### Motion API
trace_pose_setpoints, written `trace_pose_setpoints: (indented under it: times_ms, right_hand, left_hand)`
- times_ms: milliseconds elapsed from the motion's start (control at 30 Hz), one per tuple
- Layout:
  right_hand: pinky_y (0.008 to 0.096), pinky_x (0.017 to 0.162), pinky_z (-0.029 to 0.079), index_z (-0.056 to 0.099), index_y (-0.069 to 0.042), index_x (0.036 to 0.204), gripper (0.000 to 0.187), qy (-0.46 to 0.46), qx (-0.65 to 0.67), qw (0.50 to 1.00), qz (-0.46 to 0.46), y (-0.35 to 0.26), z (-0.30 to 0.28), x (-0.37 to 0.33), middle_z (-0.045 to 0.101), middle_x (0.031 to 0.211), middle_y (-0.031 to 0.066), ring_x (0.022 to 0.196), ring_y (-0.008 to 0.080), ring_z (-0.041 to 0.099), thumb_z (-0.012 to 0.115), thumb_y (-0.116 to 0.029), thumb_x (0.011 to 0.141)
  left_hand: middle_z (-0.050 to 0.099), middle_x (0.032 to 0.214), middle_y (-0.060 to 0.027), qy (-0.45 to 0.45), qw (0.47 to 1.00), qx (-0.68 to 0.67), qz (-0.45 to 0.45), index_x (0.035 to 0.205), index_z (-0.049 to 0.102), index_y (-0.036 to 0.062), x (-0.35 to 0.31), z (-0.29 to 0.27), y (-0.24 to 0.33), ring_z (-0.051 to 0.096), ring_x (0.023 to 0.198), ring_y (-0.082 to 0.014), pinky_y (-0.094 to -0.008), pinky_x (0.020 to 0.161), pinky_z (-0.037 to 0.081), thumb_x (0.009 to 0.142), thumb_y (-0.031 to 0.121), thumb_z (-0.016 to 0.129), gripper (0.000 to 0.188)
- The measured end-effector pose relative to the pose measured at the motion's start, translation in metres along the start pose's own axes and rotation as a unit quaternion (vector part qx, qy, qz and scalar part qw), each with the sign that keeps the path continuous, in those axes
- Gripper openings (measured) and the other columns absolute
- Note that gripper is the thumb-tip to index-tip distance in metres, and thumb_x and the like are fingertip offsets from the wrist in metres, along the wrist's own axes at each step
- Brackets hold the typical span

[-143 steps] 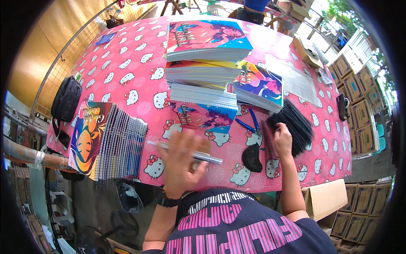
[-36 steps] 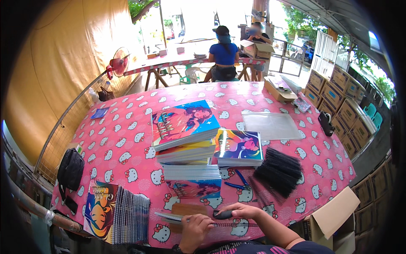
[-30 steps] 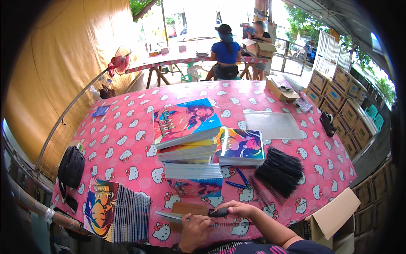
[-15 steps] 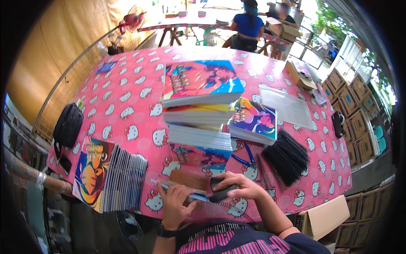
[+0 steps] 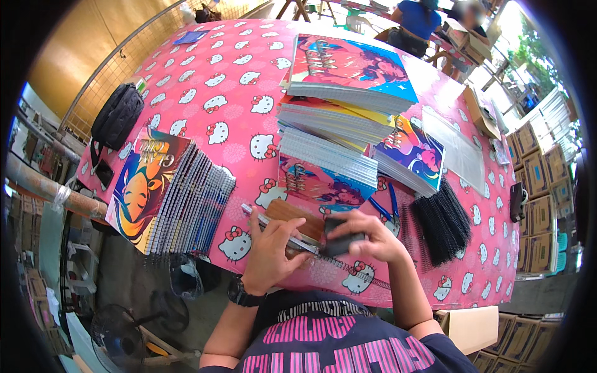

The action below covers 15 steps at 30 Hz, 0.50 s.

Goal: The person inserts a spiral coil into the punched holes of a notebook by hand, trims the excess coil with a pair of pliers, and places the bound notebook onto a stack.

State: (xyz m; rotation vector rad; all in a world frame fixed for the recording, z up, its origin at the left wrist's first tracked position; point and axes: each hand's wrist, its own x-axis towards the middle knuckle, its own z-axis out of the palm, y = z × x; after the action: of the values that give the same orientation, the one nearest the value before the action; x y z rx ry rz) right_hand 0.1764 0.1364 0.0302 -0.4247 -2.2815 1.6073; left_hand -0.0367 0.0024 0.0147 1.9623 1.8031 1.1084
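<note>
At the table's near edge my left hand (image 5: 277, 248) closes over a thin notebook (image 5: 300, 244) seen edge-on, thumb and fingers pressing it. A loose dark spiral coil (image 5: 348, 268) trails from the notebook's right end along the table. My right hand (image 5: 373, 239) curls over a dark grey, block-like thing (image 5: 342, 236), whose kind I cannot make out. Behind the notebook, next to the dark block, is a brown wooden block (image 5: 295, 221). Directly beyond stands a tall stack of notebooks (image 5: 329, 180) with bright covers, its layers offset.
Bound notebooks (image 5: 180, 193) fan out at left, beside a black bag (image 5: 118, 115). To the right lie a shorter notebook stack (image 5: 410, 152), blue-handled pliers (image 5: 384, 208), a heap of black coils (image 5: 438, 217) and a clear plastic sheet (image 5: 454, 146). Two people stand at a far table.
The view has tilted down, so the table sits higher in the picture. My hands stay at the notebook and dark block; the trailing coil now shows more clearly.
</note>
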Motion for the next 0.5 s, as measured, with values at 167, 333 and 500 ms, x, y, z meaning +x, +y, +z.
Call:
trace_pose_setpoints:
  times_ms: [167,333,500]
  right_hand:
    - [0.045,0.095,0.042,0.07,-0.004,0.104,0.051,0.029,-0.034,0.98,0.193,0.01,0.005,0.005,0.062,0.113,0.0224,0.11,0.0373,0.056,0.068,-0.047,0.079]
    - [0.0438,0.1,0.037,0.069,-0.006,0.108,0.054,0.002,0.054,0.998,-0.026,-0.003,0.017,-0.007,0.057,0.124,0.0243,0.114,0.0373,0.054,0.066,-0.051,0.078]
    - [0.0428,0.097,0.039,0.068,-0.002,0.106,0.054,0.034,0.095,0.995,0.006,0.001,0.017,-0.002,0.06,0.119,0.0222,0.112,0.0336,0.055,0.065,-0.049,0.08]
  left_hand:
    - [0.061,0.086,0.0045,-0.001,1.0,0.003,0.008,0.125,0.051,0.0134,0.003,-0.001,0.003,0.059,0.093,-0.0172,-0.0616,0.112,0.008,0.063,0.018,0.082,0.07]
    - [0.061,0.087,0.0014,-0.003,1.0,-0.003,0.0,0.124,0.052,0.0115,0.0,0.005,-0.001,0.058,0.094,-0.0195,-0.0581,0.114,0.006,0.06,0.019,0.083,0.071]
    - [0.061,0.098,0.0008,-0.002,1.0,0.016,0.004,0.127,0.05,0.0129,-0.002,0.003,-0.002,0.057,0.102,-0.0195,-0.0615,0.111,0.01,0.059,0.02,0.084,0.076]
